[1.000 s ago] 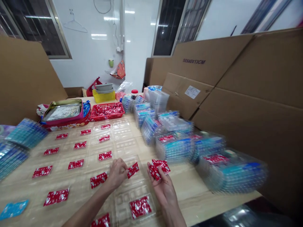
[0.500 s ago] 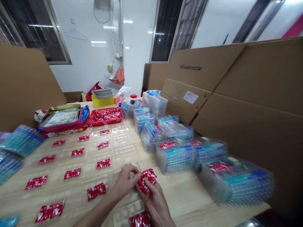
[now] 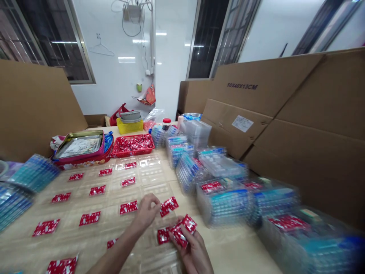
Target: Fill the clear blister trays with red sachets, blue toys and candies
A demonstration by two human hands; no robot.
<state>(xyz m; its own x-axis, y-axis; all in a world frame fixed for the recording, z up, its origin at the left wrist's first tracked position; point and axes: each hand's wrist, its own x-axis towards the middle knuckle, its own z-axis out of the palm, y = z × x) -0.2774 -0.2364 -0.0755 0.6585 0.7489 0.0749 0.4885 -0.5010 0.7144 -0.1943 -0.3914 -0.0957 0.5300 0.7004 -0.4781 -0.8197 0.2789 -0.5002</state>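
Note:
My left hand (image 3: 148,210) is closed in a pinch at the left end of a red patterned packet (image 3: 169,206), over a clear plastic tray (image 3: 149,190). To its right and nearer, my right hand (image 3: 195,253) grips a few more red packets (image 3: 184,231) between thumb and fingers. Another red packet (image 3: 163,236) lies in a tray just left of the right fingers, which partly cover it. More packets, such as one packet (image 3: 128,207) left of my left hand, rest singly in rows of clear trays. My left forearm partly hides one of them.
A red basket (image 3: 133,145) of red packets stands at the back, beside stacked metal tins (image 3: 81,146). Filled clear packs (image 3: 225,205) line the right side, below tall cardboard (image 3: 308,102). Blue-teal stacks (image 3: 34,173) lie at the left.
My left hand has drawn one packet away from the right hand's bunch. The right hand has shifted slightly right and down. The whole view has swung a little left.

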